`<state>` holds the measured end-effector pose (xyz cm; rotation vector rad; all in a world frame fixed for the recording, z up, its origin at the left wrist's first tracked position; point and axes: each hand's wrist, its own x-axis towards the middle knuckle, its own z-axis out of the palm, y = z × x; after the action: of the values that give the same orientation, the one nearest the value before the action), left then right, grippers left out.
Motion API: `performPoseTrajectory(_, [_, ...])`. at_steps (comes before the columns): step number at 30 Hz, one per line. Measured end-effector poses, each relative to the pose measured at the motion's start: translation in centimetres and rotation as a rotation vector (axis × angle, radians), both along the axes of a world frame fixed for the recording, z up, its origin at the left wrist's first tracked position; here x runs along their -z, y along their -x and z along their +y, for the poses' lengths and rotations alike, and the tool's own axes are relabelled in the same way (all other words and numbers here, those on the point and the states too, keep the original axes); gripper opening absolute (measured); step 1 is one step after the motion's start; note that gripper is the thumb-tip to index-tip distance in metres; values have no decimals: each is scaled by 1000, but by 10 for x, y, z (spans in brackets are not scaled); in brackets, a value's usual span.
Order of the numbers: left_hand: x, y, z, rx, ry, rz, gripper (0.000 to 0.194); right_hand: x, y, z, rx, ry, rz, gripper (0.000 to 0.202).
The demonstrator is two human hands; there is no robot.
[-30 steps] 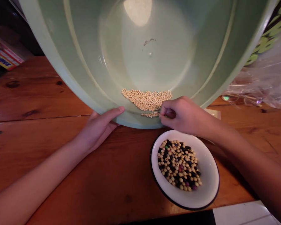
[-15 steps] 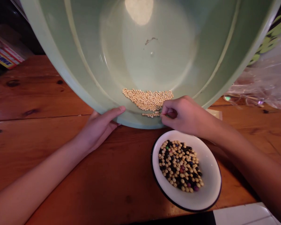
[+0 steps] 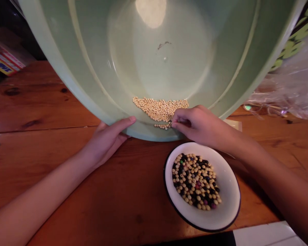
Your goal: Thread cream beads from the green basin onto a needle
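Note:
A large pale green basin (image 3: 128, 68) is tilted toward me, with a heap of small cream beads (image 3: 160, 109) along its lower wall. My left hand (image 3: 113, 136) grips the basin's near rim, thumb inside and fingers underneath. My right hand (image 3: 195, 123) is inside the rim at the right end of the beads, fingertips pinched together beside a short row of beads; what they hold, if anything, is too small to make out. Below it stands a white bowl (image 3: 229, 198) with a dark rim, holding mixed beads (image 3: 196, 181) in cream, black and a few colours.
Everything rests on a wooden table (image 3: 92, 205). A cardboard box (image 3: 9, 63) with a red and yellow print lies at the far left. Clear plastic bags (image 3: 292, 92) and glasses (image 3: 261, 108) are at the right. A pale flat piece (image 3: 233, 124) shows behind my right wrist.
My right hand has moved slightly left along the short row of beads, fingers closer together. The whole view has shifted a little; my left hand keeps its hold on the rim.

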<state>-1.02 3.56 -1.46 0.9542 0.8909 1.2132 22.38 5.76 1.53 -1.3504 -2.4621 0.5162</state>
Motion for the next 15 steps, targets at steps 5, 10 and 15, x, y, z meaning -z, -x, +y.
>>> performPoseTrajectory(5, [2, 0, 1, -7, 32, 12, 45, -2, -2, 2, -52, 99, 233, 10])
performPoseTrajectory(10, [0, -1, 1, -46, 96, 65, 44, -5, -11, 5, -105, 473, 689, 8])
performPoseTrajectory(15, [-2, -1, 0, -23, 115, 53, 42, -5, -16, 2, -271, 798, 1030, 33])
